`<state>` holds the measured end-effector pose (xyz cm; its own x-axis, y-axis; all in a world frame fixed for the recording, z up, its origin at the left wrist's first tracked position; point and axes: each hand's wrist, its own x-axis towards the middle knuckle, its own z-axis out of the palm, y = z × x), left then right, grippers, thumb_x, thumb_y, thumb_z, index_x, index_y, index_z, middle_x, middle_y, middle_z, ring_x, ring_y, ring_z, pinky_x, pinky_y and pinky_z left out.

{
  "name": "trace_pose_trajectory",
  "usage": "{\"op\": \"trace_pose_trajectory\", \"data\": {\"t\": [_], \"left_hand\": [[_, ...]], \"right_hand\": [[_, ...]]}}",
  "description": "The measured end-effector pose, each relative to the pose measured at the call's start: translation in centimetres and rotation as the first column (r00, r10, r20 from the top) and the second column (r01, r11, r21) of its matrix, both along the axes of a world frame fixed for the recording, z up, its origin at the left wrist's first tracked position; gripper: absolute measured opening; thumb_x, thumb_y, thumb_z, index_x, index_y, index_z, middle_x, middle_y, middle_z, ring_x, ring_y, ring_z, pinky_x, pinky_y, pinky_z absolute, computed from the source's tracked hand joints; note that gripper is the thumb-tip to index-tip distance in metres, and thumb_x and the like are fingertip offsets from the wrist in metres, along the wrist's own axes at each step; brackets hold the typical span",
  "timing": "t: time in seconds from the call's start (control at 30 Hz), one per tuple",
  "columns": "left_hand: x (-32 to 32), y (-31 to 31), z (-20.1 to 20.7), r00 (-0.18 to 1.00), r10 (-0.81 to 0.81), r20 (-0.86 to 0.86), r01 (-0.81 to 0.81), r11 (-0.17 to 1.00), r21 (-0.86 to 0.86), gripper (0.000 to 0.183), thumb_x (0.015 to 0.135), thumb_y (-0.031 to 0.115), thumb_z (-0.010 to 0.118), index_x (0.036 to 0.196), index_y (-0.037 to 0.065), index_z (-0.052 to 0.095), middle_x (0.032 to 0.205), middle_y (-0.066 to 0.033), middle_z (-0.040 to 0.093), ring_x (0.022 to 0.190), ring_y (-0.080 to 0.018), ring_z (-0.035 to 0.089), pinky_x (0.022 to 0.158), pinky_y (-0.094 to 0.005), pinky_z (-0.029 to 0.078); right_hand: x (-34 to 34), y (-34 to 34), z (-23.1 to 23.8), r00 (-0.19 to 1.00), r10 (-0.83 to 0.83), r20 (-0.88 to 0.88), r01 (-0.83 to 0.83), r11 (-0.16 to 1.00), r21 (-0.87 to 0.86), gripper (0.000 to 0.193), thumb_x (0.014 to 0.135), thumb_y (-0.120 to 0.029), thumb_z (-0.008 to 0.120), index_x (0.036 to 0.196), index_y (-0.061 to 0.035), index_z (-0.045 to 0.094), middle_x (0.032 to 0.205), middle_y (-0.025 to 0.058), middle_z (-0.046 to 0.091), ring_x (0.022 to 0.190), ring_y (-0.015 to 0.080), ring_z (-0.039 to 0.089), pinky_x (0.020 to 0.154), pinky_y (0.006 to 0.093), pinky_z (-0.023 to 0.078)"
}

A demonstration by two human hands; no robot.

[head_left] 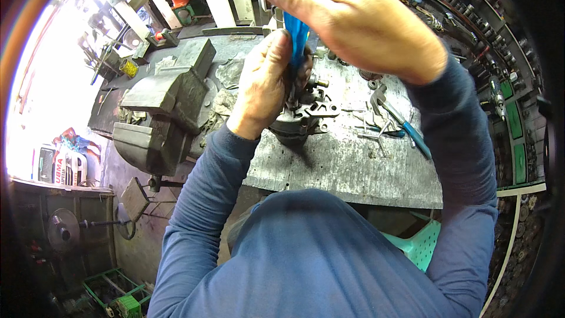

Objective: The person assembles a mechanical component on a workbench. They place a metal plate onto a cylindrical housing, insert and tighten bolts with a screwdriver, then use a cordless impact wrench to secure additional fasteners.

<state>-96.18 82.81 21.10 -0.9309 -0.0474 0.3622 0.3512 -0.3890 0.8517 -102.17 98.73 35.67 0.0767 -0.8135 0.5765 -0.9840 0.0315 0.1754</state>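
My left hand (263, 82) is closed around the lower part of an upright blue handle (297, 32), its thumb pointing up along it. The tool's kind is not plain, since both hands cover much of it. Over the top of the handle reaches my right hand (359, 20), fingers stretched to the left; whether its palm touches the handle is hidden. Directly below my left hand, a dark round metal machine part (292, 128) with a holed bracket (321, 111) stands on the metal-topped workbench (353, 171).
A large bench vise (168, 97) stands left of my left arm. Right of the machine part lie a hammer with a blue grip (412, 135) and several small tools (379, 129). Sockets (471, 9) line the rack at right. A green plastic stool (421, 244) is below the bench edge.
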Motion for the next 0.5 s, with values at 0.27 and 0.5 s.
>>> {"op": "trace_pose_trajectory", "data": {"t": [0.27, 0.5], "left_hand": [[-0.1, -0.4, 0.0, 1.0, 0.005, 0.02, -0.003, 0.998, -0.07, 0.061, 0.113, 0.058, 0.033, 0.123, 0.006, 0.064, 0.087, -0.0025, 0.067, 0.068, -0.0086, 0.057, 0.062, -0.0236, 0.047], [0.1, -0.3, 0.3, 1.0, -0.012, 0.0, 0.012, 0.998, -0.068, 0.051, 0.114, 0.048, 0.042, 0.124, 0.001, 0.058, 0.092, -0.0065, 0.066, 0.073, -0.0143, 0.059, 0.066, -0.0281, 0.048]], "right_hand": [[-0.6, -1.5, -0.7, 0.995, 0.011, -0.101, -0.025, 0.99, -0.141, 0.035, 0.098, -0.013, 0.065, 0.132, -0.0028, 0.067, 0.102, 0.019, 0.07, 0.092, 0.031, 0.07, 0.078, 0.0412, 0.059], [0.6, 0.0, -0.4, 0.968, -0.169, -0.188, 0.172, 0.985, -0.001, 0.04, 0.093, -0.008, 0.065, 0.131, 0.0012, 0.067, 0.11, 0.0189, 0.071, 0.088, 0.0315, 0.071, 0.083, 0.0412, 0.059]]}}
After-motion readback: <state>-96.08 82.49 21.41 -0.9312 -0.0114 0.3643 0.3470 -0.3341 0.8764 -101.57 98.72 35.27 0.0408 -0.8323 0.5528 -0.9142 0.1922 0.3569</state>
